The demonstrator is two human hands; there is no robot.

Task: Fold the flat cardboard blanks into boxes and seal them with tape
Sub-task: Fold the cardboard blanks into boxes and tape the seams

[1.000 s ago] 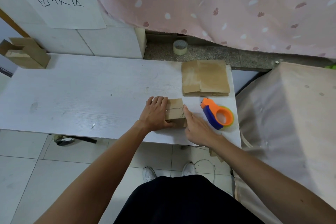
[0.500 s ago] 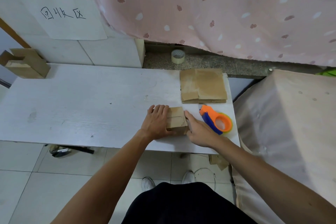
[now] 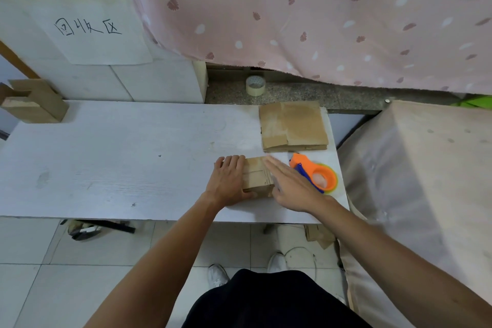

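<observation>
Small folded box (image 3: pixel 257 177) sits on the worktop (image 3: pixel 119 154) near its front edge, toward the right-hand end. Top face up; flap seam runs left to right, roughly parallel to the front edge. Box looks near-square from above, and with the hands covering both sides its long axis cannot be called. Left hand (image 3: pixel 228 181) lies flat on the box's left part, fingers straight and pressed together pointing to the back edge, thumb along the near face. Right hand (image 3: pixel 290 186) is blurred, fingers straight and together, laid along the box's right side and angled toward the back left; contact with the cardboard not certain. Orange and blue tape dispenser (image 3: pixel 318 176) lies just right of that hand, near the right edge. Stack of flat blanks (image 3: pixel 292 126) at the back right corner. Finished boxes (image 3: pixel 32 101) at the back left corner. Tape roll (image 3: pixel 255 85) stands on the stone ledge (image 3: pixel 319 96) behind the worktop.
</observation>
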